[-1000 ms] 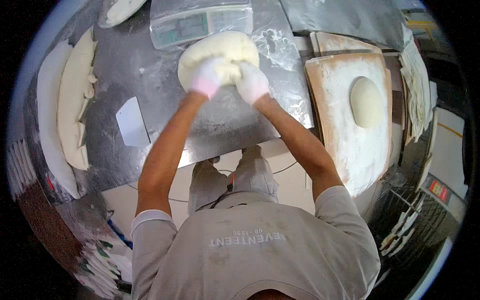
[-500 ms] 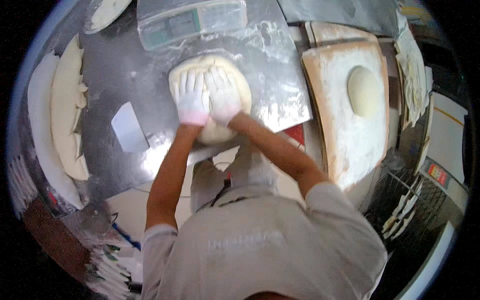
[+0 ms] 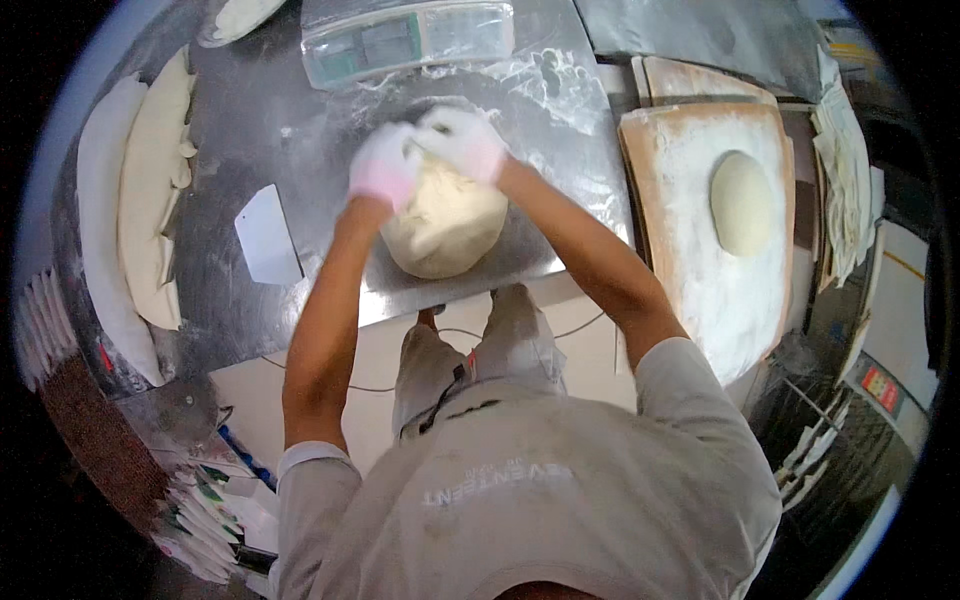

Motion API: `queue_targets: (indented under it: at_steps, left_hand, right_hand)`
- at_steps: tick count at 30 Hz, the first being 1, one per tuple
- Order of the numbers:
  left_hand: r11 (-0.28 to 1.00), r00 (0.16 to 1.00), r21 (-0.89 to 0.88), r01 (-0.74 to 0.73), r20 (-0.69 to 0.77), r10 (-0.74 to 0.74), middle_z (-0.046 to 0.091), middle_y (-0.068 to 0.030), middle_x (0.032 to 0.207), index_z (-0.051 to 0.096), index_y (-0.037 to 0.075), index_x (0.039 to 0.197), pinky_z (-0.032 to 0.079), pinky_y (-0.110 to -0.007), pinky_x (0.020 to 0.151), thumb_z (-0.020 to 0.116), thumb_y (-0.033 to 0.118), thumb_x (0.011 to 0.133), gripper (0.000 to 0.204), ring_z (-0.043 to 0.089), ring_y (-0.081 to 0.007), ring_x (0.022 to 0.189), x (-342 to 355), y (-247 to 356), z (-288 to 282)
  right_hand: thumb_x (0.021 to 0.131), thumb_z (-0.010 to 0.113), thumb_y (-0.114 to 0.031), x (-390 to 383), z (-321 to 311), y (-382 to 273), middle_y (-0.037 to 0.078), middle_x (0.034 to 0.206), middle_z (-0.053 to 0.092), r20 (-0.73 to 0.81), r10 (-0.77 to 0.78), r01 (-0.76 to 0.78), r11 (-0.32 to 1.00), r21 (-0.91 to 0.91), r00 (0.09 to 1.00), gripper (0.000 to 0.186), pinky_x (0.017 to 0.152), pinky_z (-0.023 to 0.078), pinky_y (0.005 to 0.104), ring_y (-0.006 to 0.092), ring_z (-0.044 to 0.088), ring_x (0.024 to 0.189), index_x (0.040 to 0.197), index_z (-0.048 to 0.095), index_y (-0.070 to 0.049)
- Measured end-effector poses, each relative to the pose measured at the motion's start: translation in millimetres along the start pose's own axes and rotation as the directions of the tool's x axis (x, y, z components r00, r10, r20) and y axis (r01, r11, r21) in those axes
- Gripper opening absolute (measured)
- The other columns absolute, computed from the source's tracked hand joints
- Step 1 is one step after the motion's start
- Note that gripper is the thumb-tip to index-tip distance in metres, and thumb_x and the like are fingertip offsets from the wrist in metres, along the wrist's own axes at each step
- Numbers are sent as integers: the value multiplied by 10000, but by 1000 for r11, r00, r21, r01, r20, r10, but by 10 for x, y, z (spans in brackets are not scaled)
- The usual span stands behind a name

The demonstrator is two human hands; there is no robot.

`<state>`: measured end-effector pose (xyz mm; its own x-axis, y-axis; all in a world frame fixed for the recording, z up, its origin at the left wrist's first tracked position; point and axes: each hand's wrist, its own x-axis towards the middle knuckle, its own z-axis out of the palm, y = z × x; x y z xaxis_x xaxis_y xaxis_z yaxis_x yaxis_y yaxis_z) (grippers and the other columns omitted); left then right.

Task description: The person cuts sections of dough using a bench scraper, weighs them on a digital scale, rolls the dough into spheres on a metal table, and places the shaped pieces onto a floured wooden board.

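A big rounded lump of pale dough [image 3: 445, 225] sits near the front edge of the metal table. Both hands wear white gloves with pink cuffs and are at its far side. My left hand [image 3: 385, 165] curls at the far left of the lump. Beside it, my right hand [image 3: 463, 143] bends over the far right. Motion smears the fingers, but they look closed on the dough's far edge, which rises between them. A white flat scraper [image 3: 268, 237] lies on the table to the left, apart from my hands.
Two long strips, one white [image 3: 105, 220] and one of cream dough [image 3: 150, 200], lie at far left. A clear-lidded container [image 3: 410, 45] stands at the back. To the right, a floured board [image 3: 680, 260] bears an oval dough piece [image 3: 742, 203]. Flour dusts the metal table [image 3: 225, 130].
My hands were flat, pressing on top of the spread dough. Now they curl at its far edge, and the dough is bunched closer to me. The whole view has shifted slightly.
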<state>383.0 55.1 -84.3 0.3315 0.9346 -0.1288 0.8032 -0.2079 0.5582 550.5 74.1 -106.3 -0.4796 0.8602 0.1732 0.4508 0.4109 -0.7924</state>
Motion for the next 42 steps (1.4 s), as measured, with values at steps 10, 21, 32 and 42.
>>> queue_targets:
  at_steps: [10,21,32,42]
  left_hand:
    - [782,869,381,-494,239,432,590,-69,1141,588,144,1191,498,-403,815,593,150,782,409,563,-251,1016,-1241,-142,679]
    - [841,914,-365,-399,-82,398,585,-171,1204,609,15,1134,388,-412,1006,619,175,811,361,529,-339,1141,-280,235,-521]
    - [898,835,244,-367,-338,434,567,-171,1178,614,18,1062,319,-475,1041,591,201,768,347,477,-356,1148,-218,-158,-34]
    - [963,976,-158,217,23,-216,614,-235,1106,627,28,1119,446,-418,909,632,396,787,495,581,-354,1054,195,-433,-117]
  right_hand:
    - [751,675,-254,-1608,536,-499,144,897,623,20,232,-196,862,-467,972,389,777,466,456,327,604,875,1099,617,-89]
    - [839,561,-217,-522,-221,-1331,228,1242,524,-258,363,-404,905,-132,896,565,985,390,430,353,508,1156,1338,424,11]
    - [803,513,-183,-397,571,-528,276,1371,420,-187,257,-309,886,-345,948,596,1136,222,434,388,353,1320,1334,411,67]
    - [845,562,-390,367,89,-58,206,1147,599,88,257,-265,960,92,962,482,952,435,395,351,565,1092,1199,561,-63]
